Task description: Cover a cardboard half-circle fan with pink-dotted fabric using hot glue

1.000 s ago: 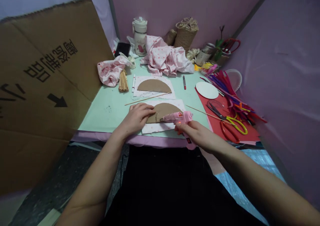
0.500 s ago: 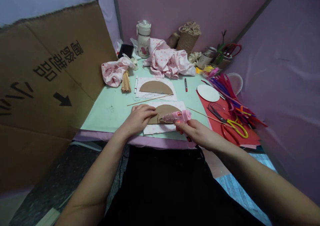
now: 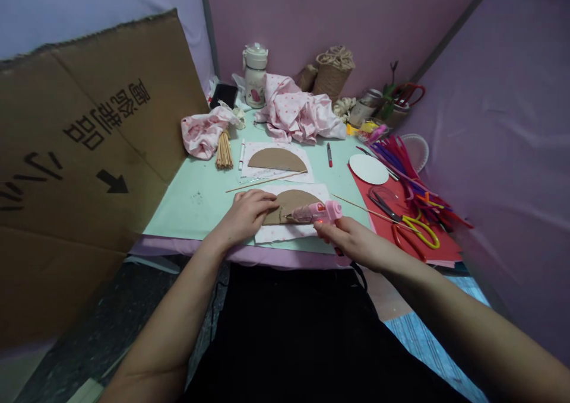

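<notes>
My right hand point(image 3: 345, 239) grips a pink glue gun point(image 3: 317, 212) whose nozzle points left onto a brown cardboard half-circle point(image 3: 294, 200). That half-circle lies on a white patterned cloth piece point(image 3: 285, 232) near the table's front edge. My left hand point(image 3: 246, 213) presses flat on the left end of the half-circle, fingers spread. A second brown half-circle point(image 3: 276, 159) on white cloth sits just behind, with a thin wooden stick point(image 3: 265, 181) lying between the two.
A big cardboard sheet point(image 3: 89, 154) stands on the left. Red paper point(image 3: 416, 243) at right carries scissors point(image 3: 407, 222), pipe cleaners point(image 3: 403, 165) and a white disc point(image 3: 369, 169). Pink cloth point(image 3: 298, 112), skewers point(image 3: 223, 151), a jar point(image 3: 255, 76) and twine point(image 3: 332, 70) crowd the back.
Both hands stay on the half-circle; the glue gun has barely shifted. The head camera has tilted slightly, so the table sits a little lower in view.
</notes>
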{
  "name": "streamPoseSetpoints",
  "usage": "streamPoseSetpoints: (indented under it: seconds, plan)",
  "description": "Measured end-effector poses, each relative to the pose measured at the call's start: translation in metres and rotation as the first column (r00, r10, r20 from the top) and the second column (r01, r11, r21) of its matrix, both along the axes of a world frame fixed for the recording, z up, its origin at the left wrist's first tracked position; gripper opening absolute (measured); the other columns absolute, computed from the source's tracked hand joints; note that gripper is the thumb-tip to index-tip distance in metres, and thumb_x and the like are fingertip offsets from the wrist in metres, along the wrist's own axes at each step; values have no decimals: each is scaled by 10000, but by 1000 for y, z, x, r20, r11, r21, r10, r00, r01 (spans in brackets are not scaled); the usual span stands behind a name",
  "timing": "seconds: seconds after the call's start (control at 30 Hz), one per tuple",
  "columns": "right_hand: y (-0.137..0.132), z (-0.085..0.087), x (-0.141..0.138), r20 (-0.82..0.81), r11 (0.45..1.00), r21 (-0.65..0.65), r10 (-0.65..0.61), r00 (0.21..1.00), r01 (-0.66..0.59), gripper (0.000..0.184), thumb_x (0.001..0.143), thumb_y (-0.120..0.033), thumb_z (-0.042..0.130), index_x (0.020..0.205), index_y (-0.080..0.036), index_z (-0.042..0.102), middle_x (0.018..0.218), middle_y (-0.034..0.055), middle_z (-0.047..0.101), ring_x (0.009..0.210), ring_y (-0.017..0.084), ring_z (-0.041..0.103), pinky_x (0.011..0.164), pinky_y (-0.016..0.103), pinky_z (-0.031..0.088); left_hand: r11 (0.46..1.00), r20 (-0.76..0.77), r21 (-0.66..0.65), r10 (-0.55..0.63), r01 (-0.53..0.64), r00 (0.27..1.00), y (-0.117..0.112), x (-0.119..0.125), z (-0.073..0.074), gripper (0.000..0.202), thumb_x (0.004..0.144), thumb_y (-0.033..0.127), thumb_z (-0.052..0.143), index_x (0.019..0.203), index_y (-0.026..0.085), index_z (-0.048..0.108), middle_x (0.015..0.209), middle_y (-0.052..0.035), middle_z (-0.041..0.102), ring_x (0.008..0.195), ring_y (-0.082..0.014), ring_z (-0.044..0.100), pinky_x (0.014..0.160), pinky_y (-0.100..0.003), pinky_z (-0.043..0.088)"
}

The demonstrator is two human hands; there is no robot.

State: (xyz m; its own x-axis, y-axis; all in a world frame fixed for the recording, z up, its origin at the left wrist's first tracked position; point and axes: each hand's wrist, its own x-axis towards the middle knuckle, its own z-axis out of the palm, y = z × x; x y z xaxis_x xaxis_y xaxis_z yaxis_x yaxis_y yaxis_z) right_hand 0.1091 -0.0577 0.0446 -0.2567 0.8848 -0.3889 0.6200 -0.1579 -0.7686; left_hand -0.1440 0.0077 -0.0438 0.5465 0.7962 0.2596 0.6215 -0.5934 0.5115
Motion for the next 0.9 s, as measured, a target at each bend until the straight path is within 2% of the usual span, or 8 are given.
streamPoseSetpoints:
  seconds: [0.2,0.57,0.9]
  plan:
    - [-5,1,8,118,998,-48,-40,992,46,545,866,-674,443,781,-161,605,661,18,541,590,141,477,558,269,396,1000,-4,13,0,0,1000,0,0,1,343,962,189,433,1154,258,709,1288,-55,657,1224,-227,534,1055,-455,332]
    - [-11,4,10,66,993,-52,-101,993,105,480,883,-595,438,817,-154,618,745,28,556,627,137,493,575,260,397,999,-7,52,6,-6,1000,3,-3,-5,352,972,203,411,1154,271,705,1290,-52,659,1219,-237,547,1028,-470,363]
    - [-11,-1,15,84,994,-44,-95,992,99,506,888,-634,448,766,-161,579,693,15,532,620,133,487,572,252,392,999,-9,48,15,-14,1000,3,-2,-4,354,971,211,414,1159,271,708,1291,-57,653,1214,-238,544,1054,-476,361]
